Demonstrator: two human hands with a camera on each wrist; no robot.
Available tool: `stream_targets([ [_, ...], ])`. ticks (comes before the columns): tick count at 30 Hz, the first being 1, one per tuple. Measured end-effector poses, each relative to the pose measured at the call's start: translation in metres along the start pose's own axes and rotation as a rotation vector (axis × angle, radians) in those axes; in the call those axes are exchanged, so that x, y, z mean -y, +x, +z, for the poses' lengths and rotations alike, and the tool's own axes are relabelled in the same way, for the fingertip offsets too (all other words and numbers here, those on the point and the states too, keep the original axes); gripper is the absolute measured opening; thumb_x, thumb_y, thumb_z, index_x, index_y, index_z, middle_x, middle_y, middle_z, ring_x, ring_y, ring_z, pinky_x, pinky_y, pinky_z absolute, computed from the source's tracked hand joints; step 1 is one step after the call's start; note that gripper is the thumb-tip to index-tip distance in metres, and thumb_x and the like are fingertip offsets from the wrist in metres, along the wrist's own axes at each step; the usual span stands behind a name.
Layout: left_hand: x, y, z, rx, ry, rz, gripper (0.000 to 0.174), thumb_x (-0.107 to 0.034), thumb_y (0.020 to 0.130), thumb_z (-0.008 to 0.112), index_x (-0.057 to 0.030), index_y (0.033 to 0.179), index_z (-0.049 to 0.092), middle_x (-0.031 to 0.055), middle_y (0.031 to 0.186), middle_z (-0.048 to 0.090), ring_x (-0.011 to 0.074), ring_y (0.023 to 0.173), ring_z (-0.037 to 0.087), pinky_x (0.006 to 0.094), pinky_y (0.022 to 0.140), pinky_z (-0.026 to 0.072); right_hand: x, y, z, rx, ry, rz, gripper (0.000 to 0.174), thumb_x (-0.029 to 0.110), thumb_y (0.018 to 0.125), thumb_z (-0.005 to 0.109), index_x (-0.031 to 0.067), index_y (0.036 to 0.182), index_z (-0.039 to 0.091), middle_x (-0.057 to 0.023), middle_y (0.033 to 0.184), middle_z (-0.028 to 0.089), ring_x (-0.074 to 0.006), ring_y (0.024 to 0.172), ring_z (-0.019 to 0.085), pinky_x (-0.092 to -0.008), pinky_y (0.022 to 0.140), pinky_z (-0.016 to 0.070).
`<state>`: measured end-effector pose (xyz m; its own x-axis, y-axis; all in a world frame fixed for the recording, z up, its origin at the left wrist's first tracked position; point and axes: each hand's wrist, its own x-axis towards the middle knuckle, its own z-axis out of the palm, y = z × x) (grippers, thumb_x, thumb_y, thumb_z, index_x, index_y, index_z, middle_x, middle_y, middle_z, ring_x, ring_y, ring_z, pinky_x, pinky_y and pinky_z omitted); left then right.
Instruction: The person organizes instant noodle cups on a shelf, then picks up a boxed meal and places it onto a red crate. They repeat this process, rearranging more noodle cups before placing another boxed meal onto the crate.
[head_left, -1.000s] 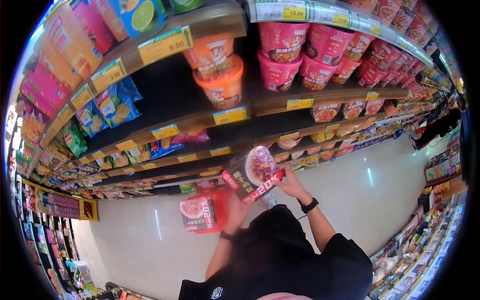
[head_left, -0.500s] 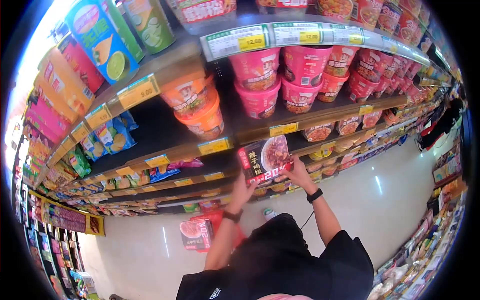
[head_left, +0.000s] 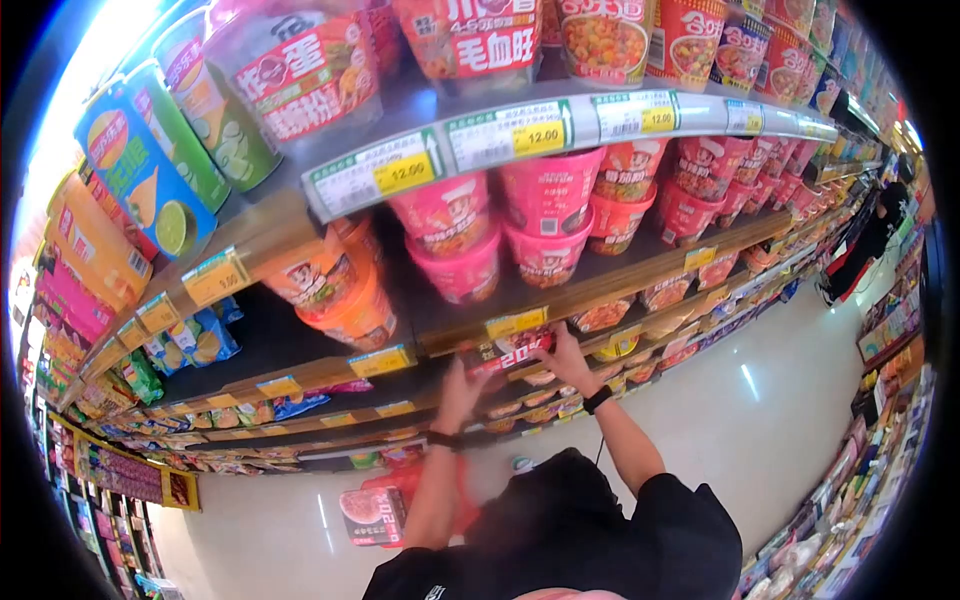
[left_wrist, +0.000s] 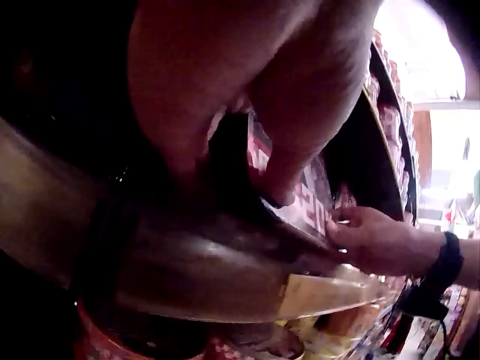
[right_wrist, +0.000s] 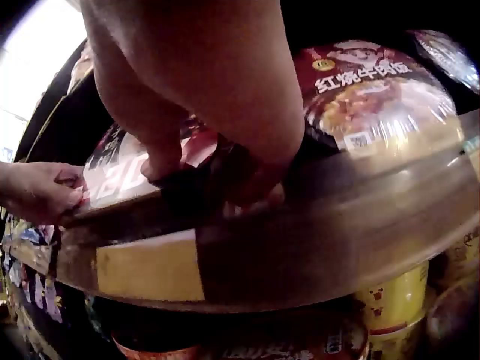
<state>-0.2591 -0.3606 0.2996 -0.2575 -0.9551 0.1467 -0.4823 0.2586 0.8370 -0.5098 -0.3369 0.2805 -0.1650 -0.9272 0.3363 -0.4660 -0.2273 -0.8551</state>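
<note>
Between both hands is a dark box with a food picture and large "20%" print (head_left: 516, 352), partly under the shelf above it. My left hand (head_left: 463, 388) grips its left end; in the left wrist view the thumb and fingers of the left hand (left_wrist: 247, 97) pinch its side. My right hand (head_left: 572, 362) grips the right end, and in the right wrist view the right hand's (right_wrist: 202, 97) thumb lies on the box top (right_wrist: 120, 169). The box rests at the shelf edge (right_wrist: 300, 247), beside a round red bowl (right_wrist: 375, 97).
Pink tubs (head_left: 455, 265) and orange tubs (head_left: 350, 310) stand on the shelf above. Higher up is a price-label rail (head_left: 510, 135). Low at the left a second box (head_left: 372, 516) lies on a red basket (head_left: 455, 500). Another person (head_left: 870, 240) stands far right.
Both hands have carried the box from in front of the body forward to the lower shelf, where the upper shelf now partly covers it. The head view has moved closer to the shelves.
</note>
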Motion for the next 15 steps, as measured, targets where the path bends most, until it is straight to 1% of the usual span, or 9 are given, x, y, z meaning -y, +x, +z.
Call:
stream_targets([
  [1, 0.002, 0.006, 0.001, 0.004, 0.041, 0.023, 0.058, -0.033, 0.082, 0.073, 0.0021, 0.122, 0.050, 0.0241, 0.106, 0.065, 0.0400, 0.102, 0.062, 0.0419, 0.086, 0.0497, 0.002, 0.008, 0.002, -0.023, -0.014, -0.045, 0.057, 0.016, 0.076, 0.078, -0.0004, 0.117, 0.041, -0.0234, 0.096, 0.062, -0.0424, 0.092, 0.061, -0.0427, 0.076, 0.0499],
  [2, 0.005, 0.011, 0.000, 0.008, 0.084, 0.044, 0.058, -0.034, 0.082, 0.073, 0.0027, 0.121, 0.051, 0.0247, 0.106, 0.065, 0.0408, 0.102, 0.062, 0.0425, 0.086, 0.0494, 0.004, 0.009, -0.001, 0.004, 0.028, 0.006, 0.059, 0.015, 0.076, 0.078, -0.0005, 0.119, 0.041, -0.0231, 0.097, 0.062, -0.0430, 0.093, 0.060, -0.0443, 0.076, 0.0492],
  [3, 0.000, 0.016, -0.002, 0.012, 0.131, 0.065, 0.058, -0.036, 0.083, 0.072, 0.0033, 0.120, 0.051, 0.0252, 0.106, 0.064, 0.0417, 0.102, 0.061, 0.0430, 0.086, 0.0492, -0.001, 0.016, 0.001, 0.033, -0.022, -0.006, 0.059, 0.016, 0.077, 0.077, -0.0010, 0.121, 0.041, -0.0231, 0.095, 0.061, -0.0431, 0.088, 0.060, -0.0454, 0.074, 0.0491],
  [4, -0.007, 0.019, -0.005, 0.082, 0.115, -0.047, 0.060, -0.041, 0.082, 0.072, 0.0044, 0.117, 0.052, 0.0260, 0.106, 0.064, 0.0433, 0.100, 0.060, 0.0444, 0.086, 0.0487, -0.005, 0.016, 0.001, 0.027, -0.105, 0.004, 0.055, 0.019, 0.077, 0.078, -0.0005, 0.116, 0.044, -0.0201, 0.091, 0.063, -0.0411, 0.085, 0.060, -0.0447, 0.073, 0.0494],
  [5, -0.006, 0.024, -0.005, 0.081, 0.104, -0.039, 0.060, -0.041, 0.082, 0.072, 0.0042, 0.117, 0.053, 0.0259, 0.105, 0.064, 0.0429, 0.100, 0.060, 0.0443, 0.085, 0.0487, -0.010, 0.016, 0.003, 0.023, -0.184, 0.017, 0.051, 0.022, 0.078, 0.078, 0.0000, 0.110, 0.046, -0.0171, 0.087, 0.065, -0.0390, 0.081, 0.061, -0.0441, 0.072, 0.0497],
  [10, 0.012, 0.036, -0.003, 0.222, 0.174, -0.158, 0.059, -0.044, 0.082, 0.072, 0.0025, 0.116, 0.056, 0.0236, 0.105, 0.063, 0.0411, 0.099, 0.060, 0.0433, 0.085, 0.0480, -0.025, 0.020, 0.008, 0.038, -0.369, -0.129, 0.042, 0.034, 0.079, 0.075, 0.0015, 0.096, 0.054, -0.0149, 0.074, 0.064, -0.0382, 0.076, 0.060, -0.0478, 0.068, 0.0465],
  [11, 0.014, 0.036, -0.003, 0.200, 0.150, -0.130, 0.059, -0.044, 0.082, 0.072, 0.0019, 0.116, 0.057, 0.0228, 0.105, 0.064, 0.0407, 0.098, 0.060, 0.0430, 0.085, 0.0478, -0.027, 0.019, 0.010, 0.028, -0.385, -0.154, 0.041, 0.035, 0.079, 0.074, 0.0017, 0.093, 0.055, -0.0144, 0.072, 0.064, -0.0382, 0.076, 0.060, -0.0481, 0.067, 0.0462],
  [14, 0.002, 0.035, -0.005, 0.172, 0.136, -0.057, 0.057, -0.044, 0.082, 0.071, 0.0002, 0.115, 0.059, 0.0206, 0.106, 0.065, 0.0395, 0.100, 0.060, 0.0423, 0.087, 0.0468, -0.039, 0.019, 0.015, 0.017, -0.405, -0.208, 0.037, 0.031, 0.083, 0.069, 0.0032, 0.101, 0.052, -0.0140, 0.077, 0.063, -0.0375, 0.080, 0.059, -0.0488, 0.073, 0.0445],
  [15, 0.006, 0.035, -0.004, 0.169, 0.126, -0.066, 0.056, -0.044, 0.082, 0.071, 0.0002, 0.115, 0.059, 0.0209, 0.106, 0.065, 0.0392, 0.101, 0.060, 0.0422, 0.088, 0.0466, -0.042, 0.020, 0.015, 0.099, -0.359, -0.131, 0.036, 0.032, 0.083, 0.069, 0.0041, 0.100, 0.053, -0.0136, 0.079, 0.063, -0.0379, 0.082, 0.059, -0.0491, 0.075, 0.0442],
])
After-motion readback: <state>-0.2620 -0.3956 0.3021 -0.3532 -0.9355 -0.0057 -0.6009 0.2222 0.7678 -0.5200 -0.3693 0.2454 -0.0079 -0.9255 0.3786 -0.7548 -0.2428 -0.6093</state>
